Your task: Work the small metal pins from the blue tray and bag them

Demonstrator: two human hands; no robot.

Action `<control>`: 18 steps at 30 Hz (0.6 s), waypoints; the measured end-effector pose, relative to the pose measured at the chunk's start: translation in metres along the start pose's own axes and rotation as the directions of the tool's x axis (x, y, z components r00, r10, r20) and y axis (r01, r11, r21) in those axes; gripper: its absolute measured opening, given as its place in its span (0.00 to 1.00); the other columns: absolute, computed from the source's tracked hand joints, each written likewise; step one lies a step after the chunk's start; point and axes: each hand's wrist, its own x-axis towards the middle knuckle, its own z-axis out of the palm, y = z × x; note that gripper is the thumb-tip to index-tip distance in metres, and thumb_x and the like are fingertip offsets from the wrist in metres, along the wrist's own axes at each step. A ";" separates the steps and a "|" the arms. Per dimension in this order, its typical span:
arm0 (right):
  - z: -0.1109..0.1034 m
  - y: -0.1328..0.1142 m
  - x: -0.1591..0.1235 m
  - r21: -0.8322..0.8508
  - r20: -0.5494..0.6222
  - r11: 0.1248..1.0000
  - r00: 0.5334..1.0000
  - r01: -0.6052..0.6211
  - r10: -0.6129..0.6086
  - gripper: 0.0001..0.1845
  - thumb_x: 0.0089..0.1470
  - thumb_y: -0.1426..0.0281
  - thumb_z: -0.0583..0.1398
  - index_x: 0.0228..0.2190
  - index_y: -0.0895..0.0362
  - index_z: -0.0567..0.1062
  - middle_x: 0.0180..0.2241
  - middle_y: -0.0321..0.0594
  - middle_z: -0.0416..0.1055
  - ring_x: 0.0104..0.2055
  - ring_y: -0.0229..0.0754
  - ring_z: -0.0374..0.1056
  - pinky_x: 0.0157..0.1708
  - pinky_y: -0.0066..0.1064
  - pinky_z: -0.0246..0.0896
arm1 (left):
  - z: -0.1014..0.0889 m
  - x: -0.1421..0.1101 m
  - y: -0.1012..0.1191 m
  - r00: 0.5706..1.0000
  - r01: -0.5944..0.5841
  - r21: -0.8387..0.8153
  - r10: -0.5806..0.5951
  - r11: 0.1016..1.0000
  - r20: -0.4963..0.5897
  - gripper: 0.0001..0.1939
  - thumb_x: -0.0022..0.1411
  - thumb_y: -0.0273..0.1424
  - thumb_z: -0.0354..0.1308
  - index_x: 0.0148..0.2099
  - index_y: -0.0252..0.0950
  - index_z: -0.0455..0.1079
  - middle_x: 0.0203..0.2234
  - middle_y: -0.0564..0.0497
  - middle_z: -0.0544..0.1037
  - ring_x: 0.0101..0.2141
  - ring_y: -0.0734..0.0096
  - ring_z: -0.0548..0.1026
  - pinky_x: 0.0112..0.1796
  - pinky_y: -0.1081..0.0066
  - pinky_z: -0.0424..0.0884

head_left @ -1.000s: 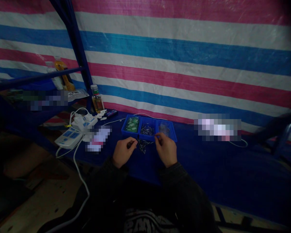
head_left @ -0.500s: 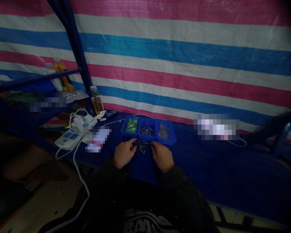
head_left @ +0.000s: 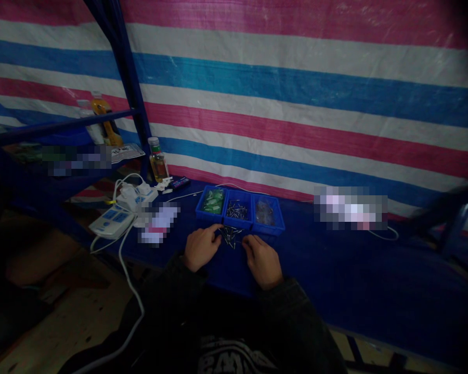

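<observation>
Left hand (head_left: 200,248): fingers curled, tips at the left edge of a loose pile of small metal pins (head_left: 230,237). Right hand (head_left: 262,261): fingers curled inward at the pile's right edge, well apart from the left hand. Neither hand is spread, and the two are not pressed together; whether either is pinching a pin cannot be told. The pile lies on a blue cloth table cover (head_left: 335,270), just in front of a blue three-compartment tray (head_left: 210,218). Tray contents: left compartment, green items (head_left: 213,201), too small to identify; middle compartment, more metal pins (head_left: 236,210); right compartment, a clear plastic bag (head_left: 265,213). Further left on the table: a white power strip (head_left: 111,222) with plugged-in adapters and a white cable (head_left: 129,280); beyond it, a plastic bottle (head_left: 158,162) with amber liquid — upright beside a blue metal shelf upright (head_left: 130,88). Behind everything: a striped pink, white and blue tarp (head_left: 296,88).
</observation>
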 end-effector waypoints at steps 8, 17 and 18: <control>-0.001 0.000 -0.001 0.116 -0.021 0.992 0.999 0.042 -0.040 0.08 0.65 0.73 0.54 0.36 0.53 0.73 0.34 0.37 0.72 0.35 0.40 0.71 0.35 0.29 0.60 | 0.001 -0.001 0.000 1.000 -0.026 0.003 0.026 1.000 -0.011 0.18 0.66 0.35 0.57 0.56 0.52 0.75 0.25 0.53 0.80 0.31 0.63 0.78 0.34 0.71 0.66; -0.001 0.000 -0.001 0.217 -0.143 0.974 0.989 0.060 -0.030 0.09 0.65 0.72 0.53 0.38 0.54 0.73 0.40 0.42 0.72 0.42 0.44 0.71 0.43 0.33 0.64 | -0.002 -0.004 0.005 0.982 -0.174 -0.337 0.188 0.925 0.010 0.18 0.71 0.39 0.52 0.58 0.42 0.74 0.23 0.55 0.79 0.26 0.70 0.77 0.31 0.76 0.66; -0.001 0.000 -0.001 0.229 -0.125 0.972 0.992 0.057 -0.029 0.09 0.66 0.73 0.52 0.38 0.54 0.73 0.39 0.41 0.72 0.41 0.44 0.71 0.43 0.33 0.64 | -0.003 -0.004 0.006 0.976 -0.195 -0.375 0.217 0.906 0.018 0.18 0.71 0.39 0.52 0.57 0.41 0.74 0.23 0.54 0.79 0.27 0.70 0.77 0.31 0.76 0.67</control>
